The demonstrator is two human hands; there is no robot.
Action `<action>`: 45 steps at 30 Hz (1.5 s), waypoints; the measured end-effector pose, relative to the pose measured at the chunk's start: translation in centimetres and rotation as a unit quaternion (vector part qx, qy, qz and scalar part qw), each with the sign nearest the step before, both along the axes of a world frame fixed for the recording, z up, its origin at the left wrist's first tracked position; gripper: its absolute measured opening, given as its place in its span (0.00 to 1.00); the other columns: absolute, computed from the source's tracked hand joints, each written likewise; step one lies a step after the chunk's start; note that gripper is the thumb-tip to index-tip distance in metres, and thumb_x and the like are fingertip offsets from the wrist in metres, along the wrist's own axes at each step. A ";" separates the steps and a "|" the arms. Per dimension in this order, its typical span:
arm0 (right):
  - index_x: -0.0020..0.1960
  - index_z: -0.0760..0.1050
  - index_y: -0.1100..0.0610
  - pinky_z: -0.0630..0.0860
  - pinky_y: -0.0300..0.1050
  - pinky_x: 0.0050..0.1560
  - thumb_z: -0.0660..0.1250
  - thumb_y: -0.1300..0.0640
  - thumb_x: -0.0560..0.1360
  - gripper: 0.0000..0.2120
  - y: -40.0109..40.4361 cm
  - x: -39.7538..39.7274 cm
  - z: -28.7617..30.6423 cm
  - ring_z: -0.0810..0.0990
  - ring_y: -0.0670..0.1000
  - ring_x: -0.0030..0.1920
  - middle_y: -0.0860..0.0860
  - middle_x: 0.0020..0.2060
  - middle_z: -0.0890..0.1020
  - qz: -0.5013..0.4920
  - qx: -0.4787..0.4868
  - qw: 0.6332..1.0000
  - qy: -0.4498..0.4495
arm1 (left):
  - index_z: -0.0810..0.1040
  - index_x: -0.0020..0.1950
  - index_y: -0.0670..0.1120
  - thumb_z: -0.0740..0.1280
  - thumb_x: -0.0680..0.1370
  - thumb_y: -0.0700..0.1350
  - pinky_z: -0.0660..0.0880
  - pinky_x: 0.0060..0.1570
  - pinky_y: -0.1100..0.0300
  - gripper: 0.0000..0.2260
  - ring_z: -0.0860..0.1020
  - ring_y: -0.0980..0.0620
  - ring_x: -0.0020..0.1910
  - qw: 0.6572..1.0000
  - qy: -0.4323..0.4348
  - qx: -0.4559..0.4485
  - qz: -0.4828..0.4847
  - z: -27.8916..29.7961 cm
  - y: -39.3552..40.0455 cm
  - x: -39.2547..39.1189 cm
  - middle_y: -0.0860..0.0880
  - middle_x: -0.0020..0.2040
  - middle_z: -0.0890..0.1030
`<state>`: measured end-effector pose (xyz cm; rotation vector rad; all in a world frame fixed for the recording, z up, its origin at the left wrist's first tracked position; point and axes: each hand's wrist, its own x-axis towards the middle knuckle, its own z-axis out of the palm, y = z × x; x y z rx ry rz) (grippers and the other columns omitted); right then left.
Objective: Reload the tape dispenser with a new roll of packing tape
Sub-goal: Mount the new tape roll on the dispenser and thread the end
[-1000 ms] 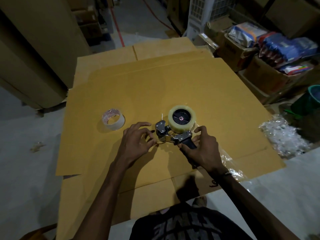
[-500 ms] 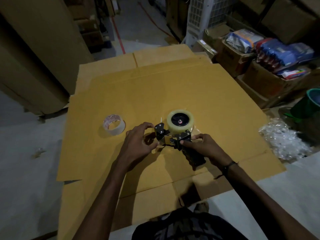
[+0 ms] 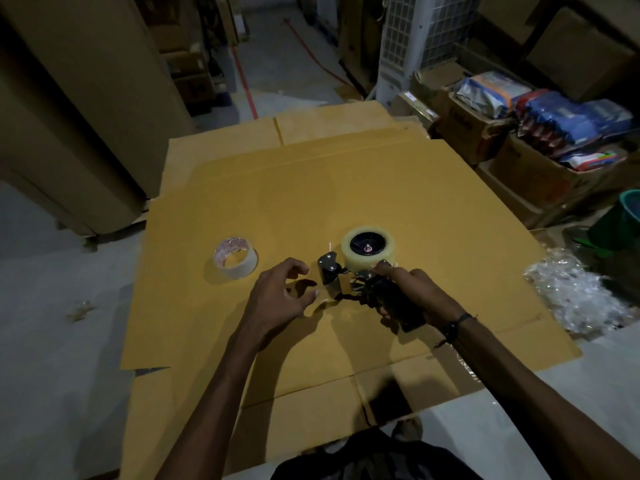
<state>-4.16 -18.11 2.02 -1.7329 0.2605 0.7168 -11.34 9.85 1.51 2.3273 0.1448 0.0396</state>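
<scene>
Tape dispenser lies on its side on flattened brown cardboard spread over the floor, a little right of the middle. It is a hand-held gun type: a black pistol handle, a small metal frame with shiny plates, and a black hub carrying a full roll of clear packing tape. The roll looks pale and milky, with its dark core facing up toward the camera. The long axis runs from the handle, nearest the person at lower right, up and left toward the roll and the metal front end; the handle points back at the person's right arm.

The right hand is wrapped around the handle, with its forefinger stretched forward to touch the edge of the roll. The left hand is open with fingers curled and spread, just beside the metal front end; a short flap of tape or cardboard lies at its fingertips, and whether they pinch it cannot be told.

A second, thinner tape roll with a printed inner core rests flat on the cardboard, well to the left of the dispenser.

At the far right, open cardboard boxes hold coloured plastic packets, mostly blue. A heap of crumpled clear plastic lies on the floor beside the cardboard's right edge.
</scene>
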 end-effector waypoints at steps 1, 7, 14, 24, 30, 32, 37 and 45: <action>0.54 0.84 0.65 0.84 0.46 0.36 0.74 0.37 0.77 0.29 0.1 -0.2 0.2 0.88 0.56 0.33 0.60 0.39 0.90 -0.002 -0.012 1.000 -0.015 | 0.79 0.55 0.57 0.78 0.72 0.54 0.80 0.49 0.59 0.15 0.80 0.64 0.55 1.000 0.006 -0.017 0.015 0.0 -0.1 0.1 0.63 0.54 0.82; 0.42 0.79 0.62 0.75 0.36 0.24 0.75 0.38 0.78 0.26 0.2 -2.0 0.6 0.82 0.47 0.23 0.48 0.24 0.84 -0.046 -0.085 0.979 -0.178 | 0.84 0.47 0.52 0.74 0.78 0.50 0.75 0.44 0.61 0.03 0.84 0.57 0.49 0.977 0.071 -0.153 0.128 -0.3 -1.0 1.2 0.54 0.48 0.86; 0.52 0.76 0.60 0.72 0.32 0.23 0.79 0.43 0.76 0.22 -0.3 -2.8 0.6 0.83 0.44 0.24 0.46 0.27 0.84 -0.073 -0.088 0.956 -0.271 | 0.85 0.50 0.46 0.70 0.81 0.53 0.74 0.38 0.62 0.11 0.86 0.54 0.44 0.949 0.143 -0.233 0.157 0.3 -2.9 2.4 0.49 0.48 0.89; 0.53 0.78 0.56 0.85 0.66 0.41 0.80 0.40 0.72 0.23 -1.2 -2.1 0.0 0.87 0.65 0.41 0.61 0.42 0.83 -0.079 -0.090 0.940 -0.319 | 0.85 0.53 0.46 0.66 0.82 0.60 0.74 0.45 0.57 0.18 0.86 0.50 0.46 0.861 0.329 -0.350 0.167 1.1 -4.3 2.7 0.48 0.51 0.89; 0.51 0.77 0.58 0.84 0.68 0.37 0.80 0.47 0.76 0.18 -0.9 -2.1 -0.2 0.88 0.65 0.36 0.57 0.39 0.77 -0.097 -0.053 0.947 -0.302 | 0.83 0.61 0.43 0.61 0.81 0.63 0.73 0.51 0.55 0.26 0.84 0.49 0.54 0.766 0.436 -0.456 0.122 1.3 -4.8 3.1 0.46 0.59 0.87; 0.47 0.74 0.56 0.85 0.69 0.38 0.79 0.47 0.76 0.17 -1.0 -2.1 -0.2 0.88 0.65 0.36 0.55 0.39 0.77 -0.101 -0.045 0.948 -0.297 | 0.83 0.60 0.43 0.62 0.81 0.63 0.74 0.50 0.55 0.25 0.84 0.50 0.53 0.748 0.445 -0.479 0.115 1.3 -4.8 3.2 0.47 0.58 0.87; 0.41 0.68 0.53 0.85 0.61 0.33 0.78 0.40 0.71 0.23 -0.6 -2.4 0.7 0.87 0.61 0.31 0.68 0.37 0.81 -0.099 -0.017 0.947 -0.306 | 0.83 0.53 0.45 0.67 0.80 0.58 0.75 0.45 0.57 0.17 0.84 0.52 0.48 0.728 0.425 -0.522 0.133 1.0 -4.3 3.0 0.50 0.49 0.88; 0.47 0.75 0.56 0.84 0.68 0.44 0.82 0.39 0.68 0.26 -0.8 -2.4 0.3 0.87 0.69 0.44 0.67 0.43 0.83 -0.081 -0.067 0.945 -0.311 | 0.84 0.48 0.47 0.67 0.82 0.44 0.73 0.36 0.61 0.07 0.82 0.56 0.37 0.794 0.339 -0.476 0.170 0.4 -4.0 4.0 0.52 0.39 0.87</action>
